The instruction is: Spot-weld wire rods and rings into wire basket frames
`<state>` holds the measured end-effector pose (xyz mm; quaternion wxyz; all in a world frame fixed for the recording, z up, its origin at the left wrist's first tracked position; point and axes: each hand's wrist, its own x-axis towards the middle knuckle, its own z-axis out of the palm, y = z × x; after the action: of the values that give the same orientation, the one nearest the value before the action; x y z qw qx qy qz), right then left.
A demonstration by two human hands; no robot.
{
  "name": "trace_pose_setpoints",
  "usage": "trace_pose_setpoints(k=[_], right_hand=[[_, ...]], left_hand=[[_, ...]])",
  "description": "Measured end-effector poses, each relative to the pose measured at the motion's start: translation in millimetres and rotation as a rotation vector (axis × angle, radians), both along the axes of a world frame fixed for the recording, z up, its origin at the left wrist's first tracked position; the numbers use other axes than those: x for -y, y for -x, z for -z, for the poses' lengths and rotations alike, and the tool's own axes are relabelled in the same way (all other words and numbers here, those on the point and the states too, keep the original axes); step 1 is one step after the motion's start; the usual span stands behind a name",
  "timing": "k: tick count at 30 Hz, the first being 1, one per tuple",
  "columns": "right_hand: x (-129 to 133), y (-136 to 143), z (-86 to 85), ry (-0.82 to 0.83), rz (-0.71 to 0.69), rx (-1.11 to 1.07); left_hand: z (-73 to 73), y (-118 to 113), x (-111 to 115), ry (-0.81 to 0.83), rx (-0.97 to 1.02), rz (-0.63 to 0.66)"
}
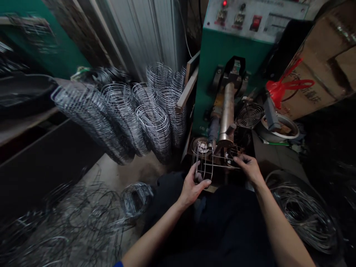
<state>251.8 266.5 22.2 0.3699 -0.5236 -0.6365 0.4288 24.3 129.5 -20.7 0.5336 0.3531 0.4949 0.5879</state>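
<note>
My left hand (194,185) is closed on the lower left part of a small wire frame (205,170), thumb and fingers around its thin bent rods. At the frame's right side, my right hand (248,167) pinches the end of a thin metal wire (222,165). This wire runs level between the two hands. Just beyond them is the metal cylinder arm (226,111) of a green spot welding machine (219,48), its lower end close to the frame. Whether the frame touches the machine's tip, I cannot tell.
Several tall stacks of wire rings (155,126) stand left of the machine. Loose wires (91,207) litter the floor at lower left. A metal bowl (278,135) sits at right, near a red plastic bag (276,92) and a cardboard box (325,63). Coiled wire (303,215) lies at lower right.
</note>
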Motion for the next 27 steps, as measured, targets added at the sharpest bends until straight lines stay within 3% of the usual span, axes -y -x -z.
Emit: trace_pose_setpoints(k=[16, 27], right_hand=[[-7, -3, -5.8, -0.008, -0.043, -0.027], [-9, 1, -11.5, -0.020, -0.016, -0.006]], left_hand=[[-7.3, 1, -6, -0.014, -0.004, 0.023], [-4.6, 3, -10, -0.008, -0.022, 0.033]])
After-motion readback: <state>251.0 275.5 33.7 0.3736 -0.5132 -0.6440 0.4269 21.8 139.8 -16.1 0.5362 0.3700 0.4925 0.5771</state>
